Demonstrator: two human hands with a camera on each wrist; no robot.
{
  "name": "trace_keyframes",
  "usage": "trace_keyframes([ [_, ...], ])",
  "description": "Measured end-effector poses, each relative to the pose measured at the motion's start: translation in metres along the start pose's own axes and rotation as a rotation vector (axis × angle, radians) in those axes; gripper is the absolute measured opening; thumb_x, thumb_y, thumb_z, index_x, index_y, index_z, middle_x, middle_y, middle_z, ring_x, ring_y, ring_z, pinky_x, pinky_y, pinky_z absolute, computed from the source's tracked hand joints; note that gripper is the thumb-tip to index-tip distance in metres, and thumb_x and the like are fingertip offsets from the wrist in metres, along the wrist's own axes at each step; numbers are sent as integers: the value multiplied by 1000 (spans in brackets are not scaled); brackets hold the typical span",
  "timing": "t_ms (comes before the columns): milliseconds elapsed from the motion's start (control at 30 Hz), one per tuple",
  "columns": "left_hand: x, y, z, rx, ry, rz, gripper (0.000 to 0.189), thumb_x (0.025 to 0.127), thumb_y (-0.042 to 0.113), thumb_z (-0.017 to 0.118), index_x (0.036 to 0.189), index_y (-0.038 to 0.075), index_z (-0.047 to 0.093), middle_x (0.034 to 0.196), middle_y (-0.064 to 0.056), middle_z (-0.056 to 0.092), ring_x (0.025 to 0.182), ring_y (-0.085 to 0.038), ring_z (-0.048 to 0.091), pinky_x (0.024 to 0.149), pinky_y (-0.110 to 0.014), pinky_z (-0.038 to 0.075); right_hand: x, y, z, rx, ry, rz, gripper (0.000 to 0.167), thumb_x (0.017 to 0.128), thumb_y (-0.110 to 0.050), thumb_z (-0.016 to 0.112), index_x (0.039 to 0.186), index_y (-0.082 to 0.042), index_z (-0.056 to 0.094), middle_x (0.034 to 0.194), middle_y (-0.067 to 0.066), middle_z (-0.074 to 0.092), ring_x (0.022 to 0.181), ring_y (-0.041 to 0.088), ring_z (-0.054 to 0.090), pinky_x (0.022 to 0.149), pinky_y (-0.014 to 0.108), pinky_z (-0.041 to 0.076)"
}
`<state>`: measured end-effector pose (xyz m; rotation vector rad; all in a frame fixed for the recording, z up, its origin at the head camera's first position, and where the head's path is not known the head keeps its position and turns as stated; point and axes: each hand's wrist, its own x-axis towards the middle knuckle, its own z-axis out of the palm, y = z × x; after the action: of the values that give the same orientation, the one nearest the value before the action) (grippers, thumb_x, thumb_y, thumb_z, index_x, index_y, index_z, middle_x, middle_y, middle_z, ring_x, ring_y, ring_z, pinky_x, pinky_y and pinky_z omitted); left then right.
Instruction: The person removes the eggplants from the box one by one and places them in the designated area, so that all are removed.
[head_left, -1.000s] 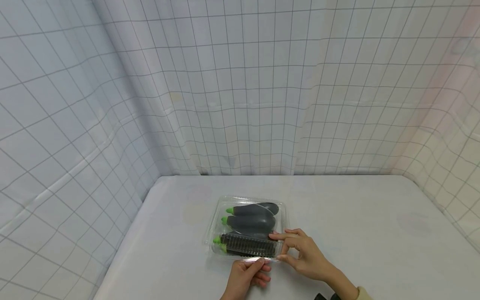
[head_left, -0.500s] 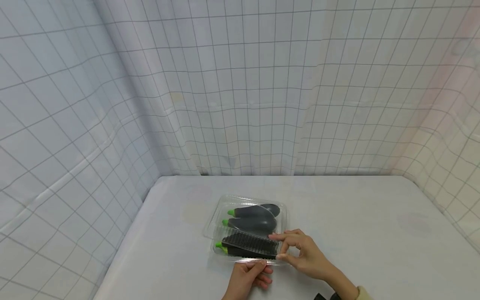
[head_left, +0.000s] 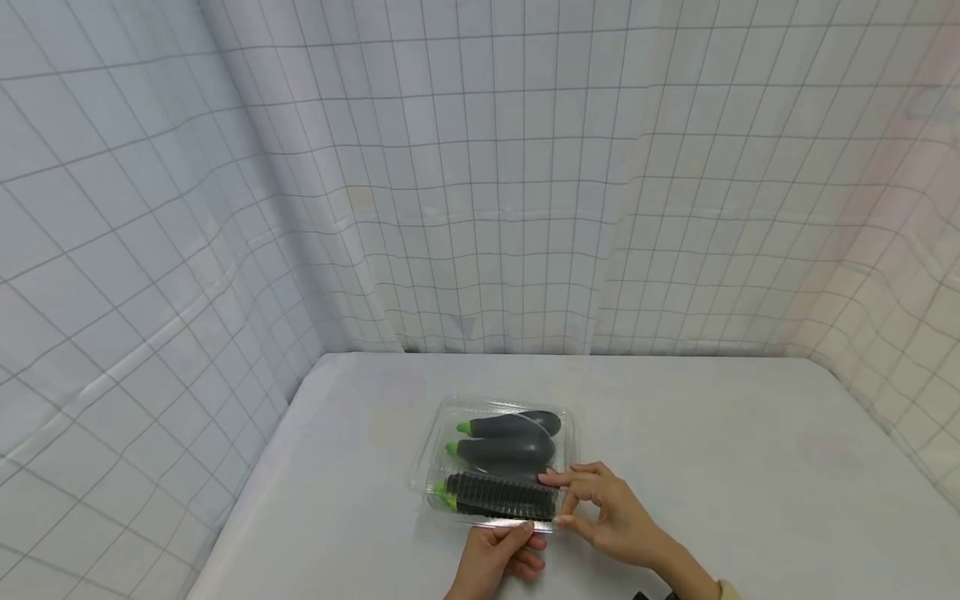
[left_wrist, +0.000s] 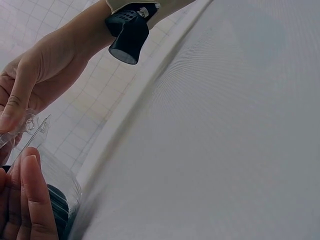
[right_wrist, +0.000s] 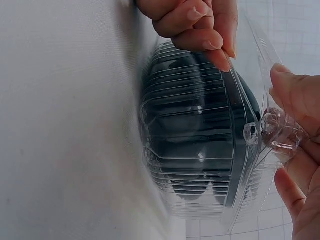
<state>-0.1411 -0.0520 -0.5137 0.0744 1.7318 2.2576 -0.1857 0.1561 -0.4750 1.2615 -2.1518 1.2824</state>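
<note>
A clear plastic clamshell box with ribbed sides lies on the white table, several dark eggplants with green stems inside it. Its lid stands slightly apart from the base at the near right corner. My left hand pinches the front rim between thumb and fingers. At that corner my right hand pinches the lid's tab, its index finger stretched over the box. The right wrist view shows a round snap button on the base rim, beside the lid's corner under my right thumb.
The white table extends on both sides of the box. Grid-patterned white curtains hang behind it and at the sides. A black wrist camera is strapped to my right wrist.
The box has shifted a little toward me and to the right, and the lid's ribbed front wall has tilted slightly. Both hands have kept their pinches with little movement.
</note>
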Motion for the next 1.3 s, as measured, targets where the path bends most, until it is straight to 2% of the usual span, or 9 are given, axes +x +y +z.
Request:
trace_keyframes([
  [267,-1,1,0,-21,10,-18,34,95,16,59,98,-17,64,81,-14,69,57,-10,65,54,-24,53,-2,-2,4,-91,9,-61,30,73,-11,82,78,-26,56,119,2,63,110,20,59,101,29,29],
  [500,-1,-2,-2,-24,19,-37,35,95,18,59,97,-16,65,80,-14,69,57,-11,64,54,-25,53,-4,-3,6,-156,-2,-87,28,77,-17,80,76,-27,54,123,2,62,112,20,58,103,30,27],
  [767,-3,-2,-2,-43,9,-31,34,95,17,60,96,-17,65,79,-14,69,57,-11,65,53,-25,53,-2,-6,5,-193,-6,-108,28,77,-17,81,76,-27,55,124,2,61,113,20,57,102,31,28],
  [1000,-3,-2,-2,-46,-11,-7,35,95,13,59,99,-22,60,80,-14,69,57,-10,64,53,-24,53,0,-5,4,-180,22,-84,16,85,-19,74,89,-24,60,119,-1,63,110,18,59,99,32,31],
  [1167,-2,-2,-3,-45,-15,6,35,95,13,59,98,-22,61,79,-14,69,56,-10,64,53,-24,53,3,-5,4,-156,49,-81,23,84,-12,73,102,-19,61,118,-1,63,108,21,57,97,30,32],
  [1300,0,-4,-4,-39,-23,11,34,95,12,58,99,-23,60,80,-14,69,57,-10,65,53,-23,53,7,-3,1,-92,73,-99,28,81,-1,73,103,-17,63,116,5,64,108,26,56,94,27,36],
])
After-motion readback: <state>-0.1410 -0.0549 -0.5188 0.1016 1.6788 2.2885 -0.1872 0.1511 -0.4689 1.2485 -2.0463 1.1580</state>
